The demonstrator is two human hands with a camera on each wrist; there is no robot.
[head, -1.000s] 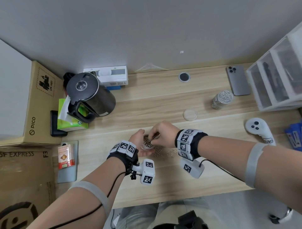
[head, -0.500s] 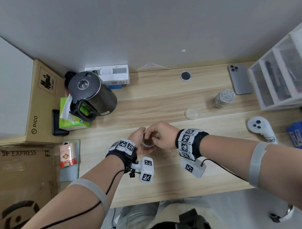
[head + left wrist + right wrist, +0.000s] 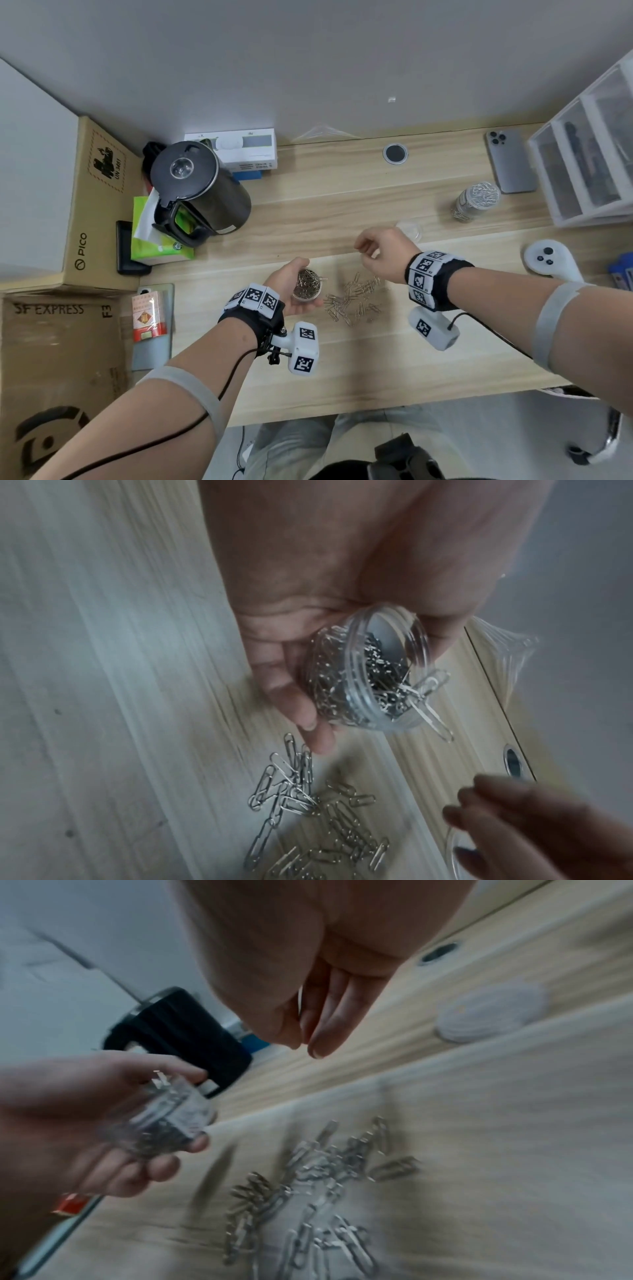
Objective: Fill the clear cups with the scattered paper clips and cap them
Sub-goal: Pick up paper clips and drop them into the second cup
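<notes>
My left hand [image 3: 287, 286] grips a clear cup [image 3: 309, 287] packed with paper clips, tilted towards the right; a couple of clips stick out over its rim [image 3: 424, 693]. Loose paper clips [image 3: 352, 301] lie scattered on the desk just right of the cup. My right hand [image 3: 371, 251] hovers above and beyond them with relaxed fingers [image 3: 322, 1031] and no visible load, close to the clear lid [image 3: 409, 230] lying flat on the desk. A second clear cup [image 3: 476, 202] full of clips stands at the back right.
A black kettle [image 3: 195, 192] and a green tissue pack [image 3: 154, 240] stand at the left, with cardboard boxes [image 3: 85, 205] beyond. A phone [image 3: 510, 164], a clear drawer unit [image 3: 589, 154] and a white controller [image 3: 551, 260] sit at the right.
My right hand has left the cup's mouth and moved right and away, towards the lid, uncovering the loose clips. My left hand still holds the cup in about the same spot.
</notes>
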